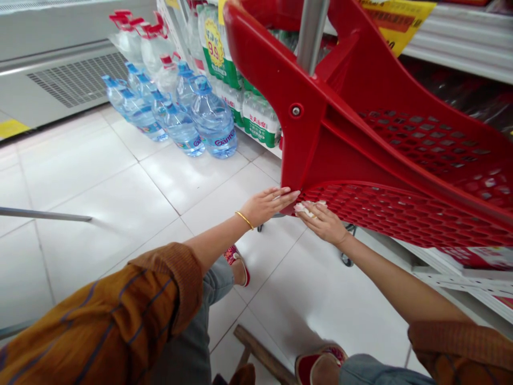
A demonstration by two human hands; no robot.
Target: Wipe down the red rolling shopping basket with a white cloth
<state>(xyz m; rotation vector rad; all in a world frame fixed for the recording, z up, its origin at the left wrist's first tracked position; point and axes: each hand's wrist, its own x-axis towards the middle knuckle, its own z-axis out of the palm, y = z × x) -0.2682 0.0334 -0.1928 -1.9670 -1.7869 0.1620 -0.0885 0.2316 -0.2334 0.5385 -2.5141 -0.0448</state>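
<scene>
A large red plastic shopping cart (304,144) stands in front of me, with a metal post rising from its frame and a perforated side panel. My left hand (266,206) lies with fingers stretched out against the cart's lower corner; a gold bangle circles that wrist. Just to its right, my right hand (325,224) presses a crumpled white cloth or tissue (306,209) against the edge of the perforated panel. The fingers lie over the white wad and partly cover it.
Large blue-tinted water bottles (214,120) stand on the tiled floor (92,187) at left, before packs of green-labelled bottles (260,120). A vented metal cabinet (76,80) is behind. White shelving (460,37) runs along the right. A wooden piece (262,353) lies near my feet.
</scene>
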